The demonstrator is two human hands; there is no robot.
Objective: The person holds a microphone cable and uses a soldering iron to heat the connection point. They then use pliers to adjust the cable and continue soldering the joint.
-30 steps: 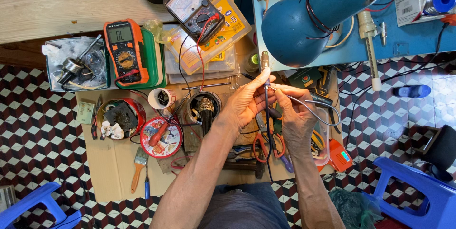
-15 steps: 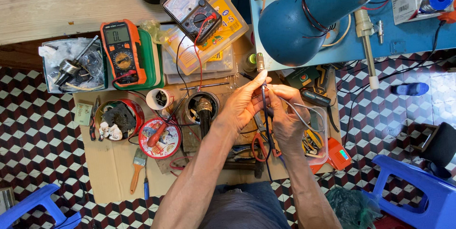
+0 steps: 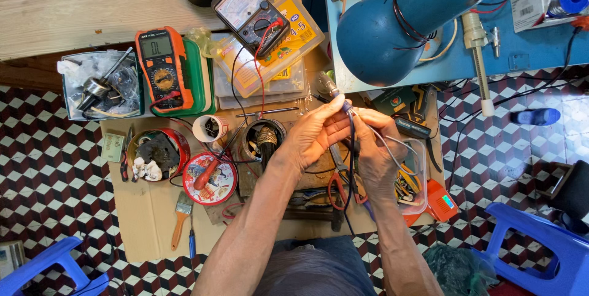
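Fingers of left hand (image 3: 319,133) and right hand (image 3: 374,149) pinch shut on one dark cable (image 3: 351,142) between them.

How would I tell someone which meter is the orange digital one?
Start at the big blue desk lamp and look left along the cardboard-covered bench. The orange digital multimeter lies on a green tray; unlike the black needle-dial meter, it has an orange casing and a flat grey screen.
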